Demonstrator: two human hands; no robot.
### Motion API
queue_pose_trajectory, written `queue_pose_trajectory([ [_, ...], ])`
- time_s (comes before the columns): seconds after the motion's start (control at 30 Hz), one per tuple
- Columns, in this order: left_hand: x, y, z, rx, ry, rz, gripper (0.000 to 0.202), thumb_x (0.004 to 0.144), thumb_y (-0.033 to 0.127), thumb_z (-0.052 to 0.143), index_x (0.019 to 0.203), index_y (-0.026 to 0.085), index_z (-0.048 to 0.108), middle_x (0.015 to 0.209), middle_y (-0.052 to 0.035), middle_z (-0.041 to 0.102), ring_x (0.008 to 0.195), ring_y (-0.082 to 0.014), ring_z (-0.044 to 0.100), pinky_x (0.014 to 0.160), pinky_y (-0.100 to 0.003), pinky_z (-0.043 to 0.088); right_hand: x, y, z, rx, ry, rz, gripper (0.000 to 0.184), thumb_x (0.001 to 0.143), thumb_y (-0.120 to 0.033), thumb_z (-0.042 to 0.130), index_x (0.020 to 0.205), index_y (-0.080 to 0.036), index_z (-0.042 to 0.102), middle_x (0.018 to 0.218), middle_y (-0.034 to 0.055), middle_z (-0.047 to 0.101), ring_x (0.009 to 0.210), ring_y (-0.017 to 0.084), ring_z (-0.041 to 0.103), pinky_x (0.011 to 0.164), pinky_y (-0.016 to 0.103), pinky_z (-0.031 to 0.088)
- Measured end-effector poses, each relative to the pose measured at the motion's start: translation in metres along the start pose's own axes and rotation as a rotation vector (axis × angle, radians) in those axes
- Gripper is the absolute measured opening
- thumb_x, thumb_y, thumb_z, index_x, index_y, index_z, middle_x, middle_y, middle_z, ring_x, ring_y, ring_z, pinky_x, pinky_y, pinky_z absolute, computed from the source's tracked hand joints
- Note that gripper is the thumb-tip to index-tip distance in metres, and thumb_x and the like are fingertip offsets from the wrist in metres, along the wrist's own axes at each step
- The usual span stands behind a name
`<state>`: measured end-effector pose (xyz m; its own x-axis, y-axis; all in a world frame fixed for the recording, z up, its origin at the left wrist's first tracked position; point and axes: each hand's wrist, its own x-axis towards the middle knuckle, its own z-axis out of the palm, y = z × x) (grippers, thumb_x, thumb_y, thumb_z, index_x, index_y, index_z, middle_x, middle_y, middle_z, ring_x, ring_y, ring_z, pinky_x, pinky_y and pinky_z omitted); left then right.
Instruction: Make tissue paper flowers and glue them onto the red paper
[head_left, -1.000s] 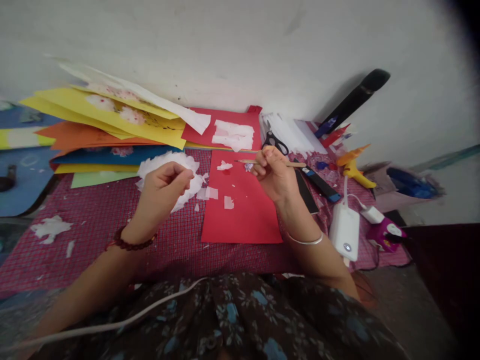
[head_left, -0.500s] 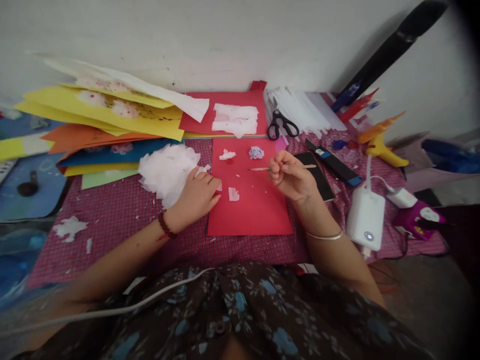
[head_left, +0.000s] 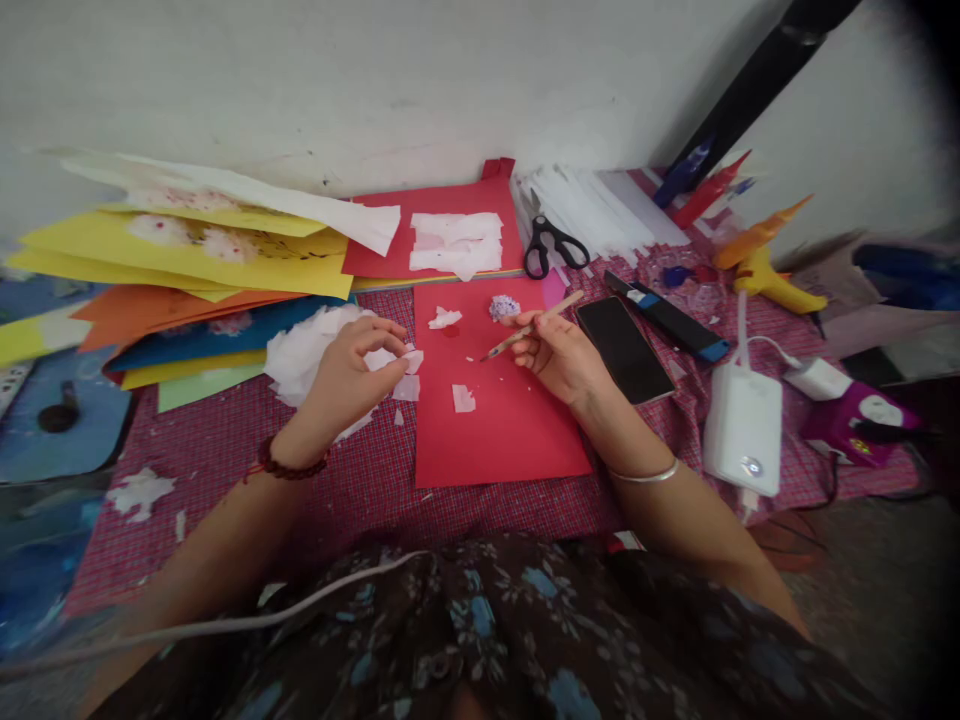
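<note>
My left hand (head_left: 349,375) is lifted over the left edge of a red paper sheet (head_left: 499,440) and pinches a small white tissue piece (head_left: 412,358). Behind it lies a pile of white tissue paper (head_left: 300,350). My right hand (head_left: 559,355) is closed on a thin wooden stick (head_left: 534,325), its tip pointing down-left over the red sheet. More white scraps (head_left: 463,398) and a small crumpled ball (head_left: 505,306) rest on the red sheet.
Coloured paper sheets (head_left: 187,260) are stacked at the left. Scissors (head_left: 547,245), white paper strips (head_left: 592,205), a black phone (head_left: 624,348), a white power bank (head_left: 739,425), a yellow glue gun (head_left: 772,280) and a purple device (head_left: 855,425) lie to the right on the red chequered cloth (head_left: 247,470).
My left hand rose from the table with a tissue piece pinched in it. My right hand tilted the stick so its tip points down toward the red sheet. The view shifted slightly.
</note>
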<state>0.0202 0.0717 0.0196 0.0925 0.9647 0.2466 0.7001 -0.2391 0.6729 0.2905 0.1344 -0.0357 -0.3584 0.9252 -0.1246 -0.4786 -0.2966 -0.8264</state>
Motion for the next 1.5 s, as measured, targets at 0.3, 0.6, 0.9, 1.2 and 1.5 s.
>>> queue_pose_trajectory([
  [0.3, 0.025, -0.004, -0.008, -0.237, -0.179, -0.296, 0.010, 0.075, 0.026, 0.061, 0.081, 0.022, 0.053, 0.067, 0.0015, 0.056, 0.057, -0.0137, 0.054, 0.053, -0.026, 0.039, -0.003, -0.004, 0.009, -0.091, 0.101, -0.100, 0.035, 0.070, -0.049, 0.082, 0.083, -0.019, 0.073, 0.057, -0.0065, 0.051, 0.048, 0.005, 0.046, 0.047, 0.018, 0.045],
  [0.6, 0.040, -0.002, -0.011, -0.064, -0.270, -0.169, 0.018, 0.077, 0.031, 0.062, 0.064, 0.019, 0.059, 0.064, 0.0002, 0.055, 0.062, -0.0136, 0.048, 0.056, -0.025, 0.034, 0.009, -0.013, 0.017, -0.303, 0.060, -0.178, 0.037, 0.077, -0.053, 0.075, 0.087, -0.018, 0.069, 0.064, -0.0030, 0.060, 0.050, 0.006, 0.052, 0.046, 0.019, 0.044],
  [0.9, 0.057, 0.038, -0.015, -0.408, -0.585, -0.217, 0.009, 0.074, 0.028, 0.064, 0.078, 0.020, 0.066, 0.064, -0.0011, 0.062, 0.054, -0.0137, 0.051, 0.053, -0.026, 0.040, 0.040, -0.004, 0.016, -0.294, 0.081, -0.269, 0.037, 0.083, -0.056, 0.068, 0.092, -0.020, 0.064, 0.065, -0.0043, 0.060, 0.048, 0.006, 0.052, 0.045, 0.020, 0.043],
  [1.2, 0.072, -0.016, -0.001, 0.196, -0.237, -0.126, 0.011, 0.077, 0.026, 0.053, 0.071, 0.020, 0.060, 0.065, -0.0007, 0.060, 0.061, -0.0153, 0.052, 0.058, -0.028, 0.036, 0.040, 0.011, 0.010, -0.391, 0.145, -0.335, 0.040, 0.086, -0.060, 0.060, 0.090, -0.020, 0.060, 0.066, -0.0031, 0.061, 0.046, 0.007, 0.052, 0.047, 0.023, 0.043],
  [1.5, 0.079, -0.015, 0.001, 0.028, -0.187, -0.165, 0.008, 0.073, 0.026, 0.057, 0.075, 0.019, 0.059, 0.059, 0.0016, 0.054, 0.054, -0.0117, 0.047, 0.051, -0.026, 0.034, 0.039, 0.025, 0.018, -0.707, 0.119, -0.367, 0.038, 0.094, -0.057, 0.049, 0.097, -0.020, 0.059, 0.074, 0.0007, 0.063, 0.053, 0.011, 0.054, 0.052, 0.026, 0.044],
])
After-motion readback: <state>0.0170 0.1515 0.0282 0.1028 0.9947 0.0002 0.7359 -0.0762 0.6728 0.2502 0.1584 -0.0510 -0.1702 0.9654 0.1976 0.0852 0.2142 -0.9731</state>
